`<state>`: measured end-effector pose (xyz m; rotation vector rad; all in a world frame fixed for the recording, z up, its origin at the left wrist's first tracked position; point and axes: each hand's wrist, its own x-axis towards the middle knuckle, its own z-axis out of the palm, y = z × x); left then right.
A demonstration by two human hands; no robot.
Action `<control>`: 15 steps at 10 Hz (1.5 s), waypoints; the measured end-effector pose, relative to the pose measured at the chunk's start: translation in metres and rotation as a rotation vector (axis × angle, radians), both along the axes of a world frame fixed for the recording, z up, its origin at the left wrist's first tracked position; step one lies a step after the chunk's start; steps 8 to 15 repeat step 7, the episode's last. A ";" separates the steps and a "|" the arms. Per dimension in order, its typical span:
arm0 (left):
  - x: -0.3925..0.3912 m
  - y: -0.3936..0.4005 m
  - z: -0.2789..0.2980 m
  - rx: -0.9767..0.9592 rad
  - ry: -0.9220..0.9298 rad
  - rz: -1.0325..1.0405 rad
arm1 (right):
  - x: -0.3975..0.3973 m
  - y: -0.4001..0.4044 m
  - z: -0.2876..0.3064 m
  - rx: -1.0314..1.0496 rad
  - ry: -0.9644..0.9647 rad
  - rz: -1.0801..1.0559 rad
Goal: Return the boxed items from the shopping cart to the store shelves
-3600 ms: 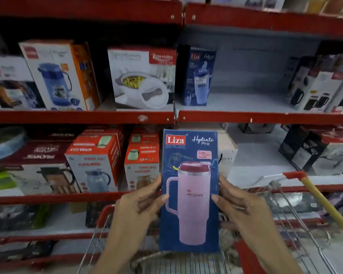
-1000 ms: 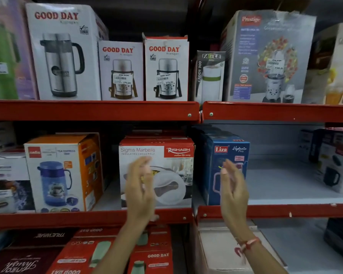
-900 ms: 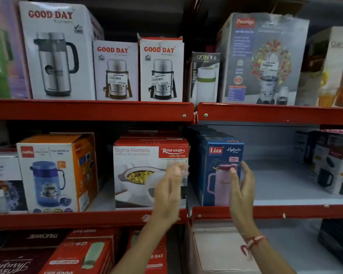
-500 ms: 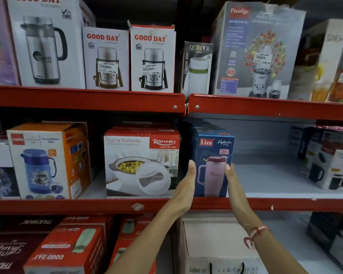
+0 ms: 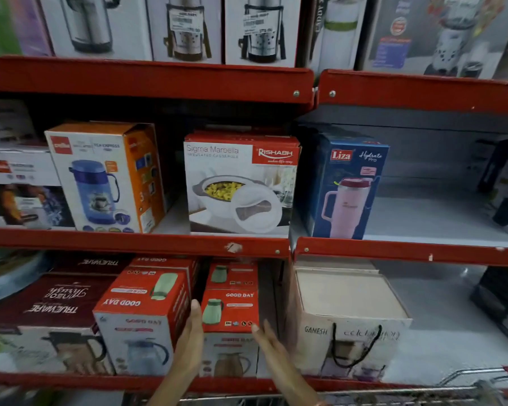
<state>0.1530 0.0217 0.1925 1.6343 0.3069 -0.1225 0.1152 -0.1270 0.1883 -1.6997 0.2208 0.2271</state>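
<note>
Filling the view, red steel shelving (image 5: 147, 243) runs in three tiers packed with boxed kitchenware, price-tagged flask cartons along the top. On the middle tier, a blue Liza Hydrate Pro tumbler box (image 5: 349, 187) stands upright at the left end of a mostly bare grey shelf board, front face outward, just beside a white Rishabh casserole box (image 5: 241, 186) across the shelf joint; it appears shelved, lined up with its neighbours so shoppers can read it. Left of that sits an orange flask box (image 5: 106, 177). On the bottom tier, red Good Day jug boxes (image 5: 230, 309) are stacked two high beside a beige Ganesh carton (image 5: 346, 317). Low in the frame, the left hand (image 5: 189, 344) and right hand (image 5: 276, 356) are both empty, fingers straight and loosely spread, gripping nothing, in front of those red boxes. Wire of the shopping cart (image 5: 467, 385) edges the bottom, probably where the hands head for another box.
</note>
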 end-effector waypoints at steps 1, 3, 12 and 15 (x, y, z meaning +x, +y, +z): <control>0.001 0.013 -0.016 -0.148 0.063 0.024 | -0.001 0.012 -0.006 0.037 0.038 0.026; 0.007 0.026 -0.028 -0.115 0.093 -0.067 | -0.001 0.019 -0.009 0.048 0.076 0.027; -0.005 0.025 -0.001 0.103 -0.026 -0.212 | -0.006 0.026 0.009 -0.244 0.062 -0.069; -0.005 0.025 -0.001 0.103 -0.026 -0.212 | -0.006 0.026 0.009 -0.244 0.062 -0.069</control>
